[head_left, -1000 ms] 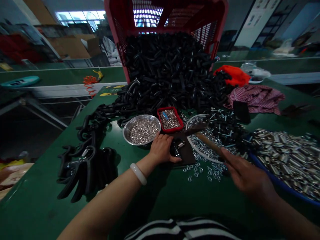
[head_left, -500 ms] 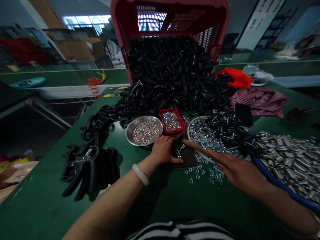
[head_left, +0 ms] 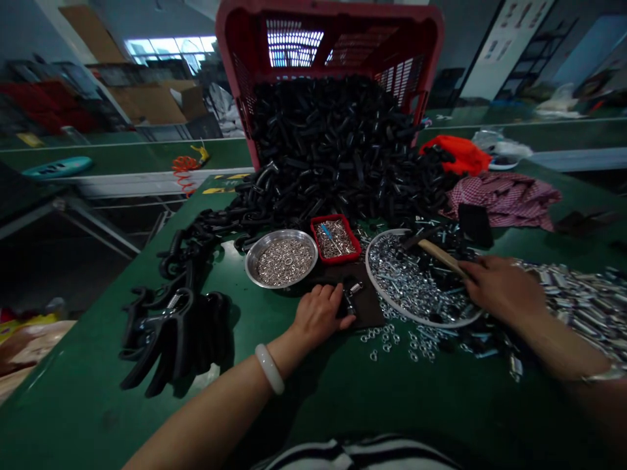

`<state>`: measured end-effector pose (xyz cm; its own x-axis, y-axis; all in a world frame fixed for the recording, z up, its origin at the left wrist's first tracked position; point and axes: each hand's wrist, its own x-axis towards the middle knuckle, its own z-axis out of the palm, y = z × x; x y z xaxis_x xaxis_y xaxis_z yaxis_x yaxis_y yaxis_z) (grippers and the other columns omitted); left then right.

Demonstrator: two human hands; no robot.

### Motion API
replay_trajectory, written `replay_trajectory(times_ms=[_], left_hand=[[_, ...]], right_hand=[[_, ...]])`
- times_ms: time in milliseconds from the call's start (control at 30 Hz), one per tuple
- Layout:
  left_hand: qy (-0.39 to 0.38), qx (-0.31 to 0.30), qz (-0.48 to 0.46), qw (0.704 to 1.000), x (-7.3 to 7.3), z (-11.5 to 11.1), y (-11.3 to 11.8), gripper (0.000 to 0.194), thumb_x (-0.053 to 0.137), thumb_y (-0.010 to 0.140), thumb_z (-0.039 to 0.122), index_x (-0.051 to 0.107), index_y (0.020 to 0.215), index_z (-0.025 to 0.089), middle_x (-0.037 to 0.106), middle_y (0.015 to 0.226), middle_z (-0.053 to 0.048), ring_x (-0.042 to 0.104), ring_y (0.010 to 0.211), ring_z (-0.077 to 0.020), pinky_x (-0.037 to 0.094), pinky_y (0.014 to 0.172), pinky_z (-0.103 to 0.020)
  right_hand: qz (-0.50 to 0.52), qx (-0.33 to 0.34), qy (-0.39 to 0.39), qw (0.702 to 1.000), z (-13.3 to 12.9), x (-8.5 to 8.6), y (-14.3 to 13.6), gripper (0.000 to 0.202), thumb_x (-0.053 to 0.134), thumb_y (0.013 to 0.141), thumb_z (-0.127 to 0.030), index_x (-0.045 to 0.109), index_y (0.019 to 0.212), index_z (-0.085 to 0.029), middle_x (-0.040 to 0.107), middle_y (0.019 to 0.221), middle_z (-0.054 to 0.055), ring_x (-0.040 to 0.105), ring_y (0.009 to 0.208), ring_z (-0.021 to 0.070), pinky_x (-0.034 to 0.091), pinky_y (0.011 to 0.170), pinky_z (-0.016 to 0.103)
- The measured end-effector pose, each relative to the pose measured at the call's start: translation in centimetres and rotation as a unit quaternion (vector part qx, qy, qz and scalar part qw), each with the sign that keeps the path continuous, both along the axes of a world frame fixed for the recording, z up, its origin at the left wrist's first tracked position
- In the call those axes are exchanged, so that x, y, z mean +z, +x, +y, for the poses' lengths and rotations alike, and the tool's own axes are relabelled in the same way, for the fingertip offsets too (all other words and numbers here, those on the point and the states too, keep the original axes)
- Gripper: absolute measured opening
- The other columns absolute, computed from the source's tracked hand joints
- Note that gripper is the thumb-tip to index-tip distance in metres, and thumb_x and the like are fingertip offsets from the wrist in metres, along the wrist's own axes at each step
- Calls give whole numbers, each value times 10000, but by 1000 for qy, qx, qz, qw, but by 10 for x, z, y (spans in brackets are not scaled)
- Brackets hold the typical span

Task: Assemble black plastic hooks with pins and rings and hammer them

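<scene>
My left hand [head_left: 318,314] is closed around a black plastic spring clamp [head_left: 347,301], pressing it against a dark flat pad [head_left: 368,307]. A small metal spring [head_left: 355,288] shows at the clamp's right side; my fingers cover much of the rest. In my right hand [head_left: 504,287] is a hammer [head_left: 441,256], gripped by its wooden handle. Its dark head is over a white-rimmed round tray [head_left: 385,295] of small metal parts. Just beyond my left hand are a metal bowl [head_left: 249,264] of tiny metal pieces and a red tray [head_left: 358,249] of small pins.
Assembled black clamps [head_left: 171,326] lie stacked at the left. A red crate [head_left: 230,65] spills black plastic parts [head_left: 337,137] across the back. Many metal springs [head_left: 578,307] are heaped at the right. Small metal rings [head_left: 386,339] lie loose before the pad. A checked cloth [head_left: 509,199] sits at the far right.
My right hand has moved right and away from the pad, carrying the hammer over the round tray. My left hand stays at the pad, its fingers drawn in closer, and the clamp's spring now shows.
</scene>
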<state>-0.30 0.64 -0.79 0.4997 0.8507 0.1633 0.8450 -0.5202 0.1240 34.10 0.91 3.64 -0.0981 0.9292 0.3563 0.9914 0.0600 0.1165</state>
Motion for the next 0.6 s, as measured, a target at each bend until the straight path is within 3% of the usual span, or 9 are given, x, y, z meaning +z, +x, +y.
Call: replay_trajectory(times_ms=[33,100,133,200,300,400,467,600], left_hand=[[-4,-7,-2,1000,4,3,0,641,462,765,574,469,1234,137,578,1024,-117,516,944,-245,446,748,-334],[-21,-6,-16,1000,18,11,-1,594,469,763,566,522,1179,145,594,999,-110,537,934,-242,447,755,-332],[-39,-2,-30,999,27,15,-2,555,452,774,562,551,1144,160,607,984,-100,551,918,-238,448,751,-330],[-110,0,-79,991,46,26,-6,502,367,816,564,609,1052,193,638,935,-70,582,858,-216,450,724,-320],[-300,12,-171,938,64,45,-14,615,184,858,580,656,902,188,677,841,-43,608,731,-171,459,643,-283],[-457,46,-213,862,61,61,-19,722,59,860,582,656,872,177,695,815,-51,621,661,-154,467,575,-269],[-448,77,-187,871,52,66,-17,728,35,873,551,653,866,166,695,813,-74,631,672,-167,473,589,-283],[-212,141,-42,966,33,57,-9,469,253,899,426,620,918,136,672,879,-127,632,806,-231,467,697,-342]], right_hand=[[-4,23,19,1000,2,1,-19,344,486,790,-299,623,1091,-205,624,1031,149,588,905,317,476,707,485],[40,168,-12,985,8,-2,-62,398,495,802,-292,551,1184,-196,568,1176,118,533,1046,275,442,850,463],[71,237,-45,968,11,-4,-83,416,496,810,-284,520,1216,-193,547,1219,104,502,1099,248,421,900,436],[141,304,-81,939,20,-11,-117,365,491,822,-254,547,1177,-188,583,1173,89,506,1099,205,405,929,395],[254,318,-149,901,37,-17,-140,273,504,820,-263,615,1058,-191,660,1007,59,583,957,171,451,848,348],[334,284,-237,867,52,-20,-142,259,544,792,-320,641,998,-198,686,925,35,622,835,157,482,742,304],[335,258,-261,868,59,-20,-143,242,551,782,-325,658,961,-201,694,898,29,629,808,161,479,722,298],[238,236,-255,907,62,-22,-151,207,562,768,-317,681,893,-202,692,893,38,617,848,186,456,749,306]])
